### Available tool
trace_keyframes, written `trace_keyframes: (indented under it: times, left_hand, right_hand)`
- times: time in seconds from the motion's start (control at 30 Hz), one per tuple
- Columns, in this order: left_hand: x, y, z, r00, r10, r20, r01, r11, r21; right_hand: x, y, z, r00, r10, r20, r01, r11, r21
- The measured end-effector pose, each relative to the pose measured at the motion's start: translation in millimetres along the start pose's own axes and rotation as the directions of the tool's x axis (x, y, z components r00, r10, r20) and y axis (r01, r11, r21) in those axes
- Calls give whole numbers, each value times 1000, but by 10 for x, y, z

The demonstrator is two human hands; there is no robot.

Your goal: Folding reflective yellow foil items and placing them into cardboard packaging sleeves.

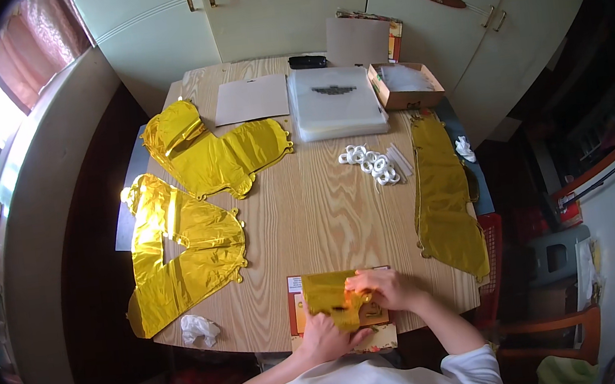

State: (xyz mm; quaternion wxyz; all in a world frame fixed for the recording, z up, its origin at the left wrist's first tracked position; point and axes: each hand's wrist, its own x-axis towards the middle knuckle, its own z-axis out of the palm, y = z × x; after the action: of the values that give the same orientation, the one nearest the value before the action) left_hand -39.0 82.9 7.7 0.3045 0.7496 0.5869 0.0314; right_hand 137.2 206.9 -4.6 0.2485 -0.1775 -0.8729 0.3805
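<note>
In front of me a folded gold foil balloon (326, 288) lies over a red-and-cream printed card (298, 322) at the table's near edge. My right hand (387, 289) is closed on the balloon's right side, fingers bent over the foil. From the near side my left hand (329, 337) grips its lower left part, thumb pointing right and some fingers hidden by foil. More flat gold foil balloons lie about: one at the near left (203, 272), another at the far left (220, 156), and a long stretch of gold foil (440, 192) along the right edge.
White rings of ribbon (372, 162) lie right of centre beside clear strips (399, 160). Behind them are a stack of clear plastic bags (336, 113), an open box (410, 97), grey boards (251, 100) and a black case (308, 61). Crumpled tissue (200, 330) sits near left.
</note>
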Motion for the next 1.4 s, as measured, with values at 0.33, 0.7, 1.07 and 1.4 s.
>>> trace_keyframes:
  times: [0.33, 0.7, 1.07, 1.4]
  left_hand:
    - [14, -49, 43, 917, 125, -379, -133, 991, 4]
    - [-206, -543, 13, 855, -80, -512, 17, 992, -127]
    - [-11, -568, -246, 926, 183, -332, -124, 974, 189]
    - [-27, -567, -255, 926, 210, -312, -151, 967, 204]
  right_hand:
    - [-73, 39, 67, 997, -70, 17, 72, 983, -169]
    - [-43, 21, 75, 997, -74, 23, 77, 983, -166]
    - [-72, 53, 36, 991, -108, 80, 122, 973, -195]
    - [-141, 59, -49, 982, -152, 111, 175, 955, -240]
